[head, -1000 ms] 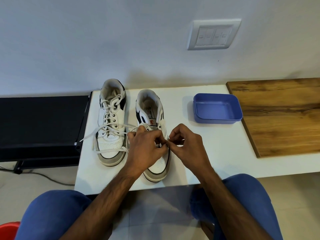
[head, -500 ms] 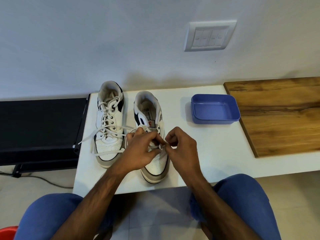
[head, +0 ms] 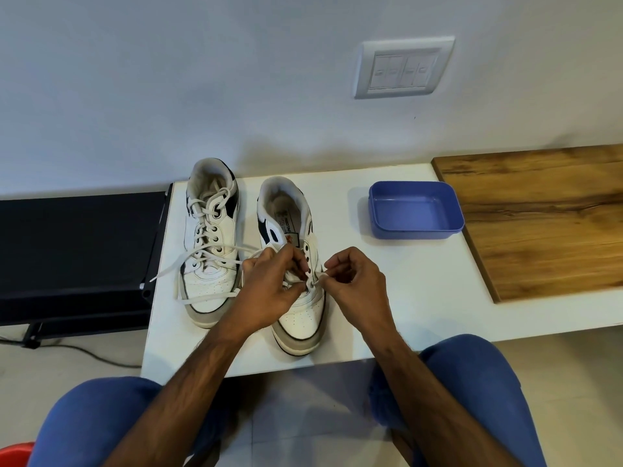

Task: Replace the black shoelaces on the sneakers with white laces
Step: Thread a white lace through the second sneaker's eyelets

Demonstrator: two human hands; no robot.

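Fingers (head: 320, 280) of the right hand (head: 357, 291) pinch the white lace (head: 315, 281) on the right shoe (head: 296, 264). The left hand (head: 269, 291) curls round the lace beside it.

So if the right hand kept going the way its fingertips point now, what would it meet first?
The right hand points leftward across the right sneaker; probably the left hand, fingertips almost touching over the white lace, though depth is unclear.

Two white sneakers (head: 293, 264) stand side by side on one white counter (head: 387, 298). One blue tray (head: 416, 210), one wooden board (head: 539, 217), one wall switch plate (head: 403, 68) (four rockers on it) and two hands (head: 269, 291).
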